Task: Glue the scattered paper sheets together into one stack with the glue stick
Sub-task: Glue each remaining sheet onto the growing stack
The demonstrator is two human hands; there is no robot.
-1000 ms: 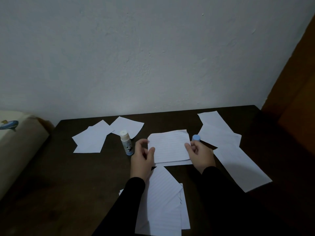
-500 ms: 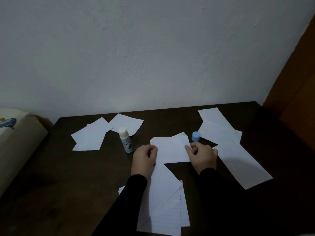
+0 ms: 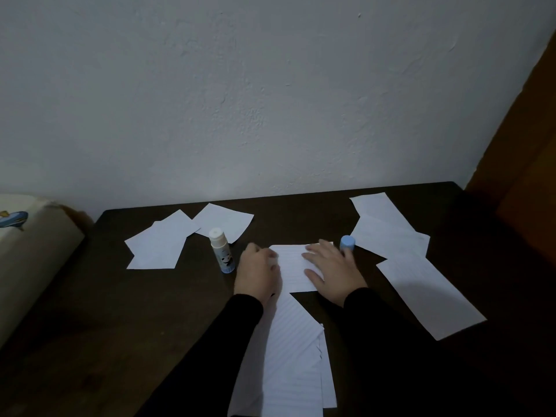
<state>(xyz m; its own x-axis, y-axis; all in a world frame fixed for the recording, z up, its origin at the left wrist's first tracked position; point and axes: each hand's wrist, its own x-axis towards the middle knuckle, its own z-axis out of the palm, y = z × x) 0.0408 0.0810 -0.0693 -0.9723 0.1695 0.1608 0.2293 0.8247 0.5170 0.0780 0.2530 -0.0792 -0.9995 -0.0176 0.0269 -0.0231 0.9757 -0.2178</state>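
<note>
A lined white sheet (image 3: pixel 293 267) lies flat in the middle of the dark table (image 3: pixel 120 311). My right hand (image 3: pixel 332 272) presses on it with fingers spread flat. My left hand (image 3: pixel 258 273) rests on the sheet's left edge with fingers bent. The uncapped glue stick (image 3: pixel 221 251) stands upright just left of my left hand. Its blue cap (image 3: pixel 347 242) stands by my right fingertips. More sheets lie scattered: a group at the back left (image 3: pixel 162 245), a group at the right (image 3: pixel 400 245), and a pile near me (image 3: pixel 288 356).
A pale wall rises behind the table. A cream cushion with a blue print (image 3: pixel 27 245) sits off the table's left edge. Brown wood (image 3: pixel 529 164) stands at the right.
The sheet, held raised by both hands a second ago, has come down flat on the table. My right hand has opened and moved onto it.
</note>
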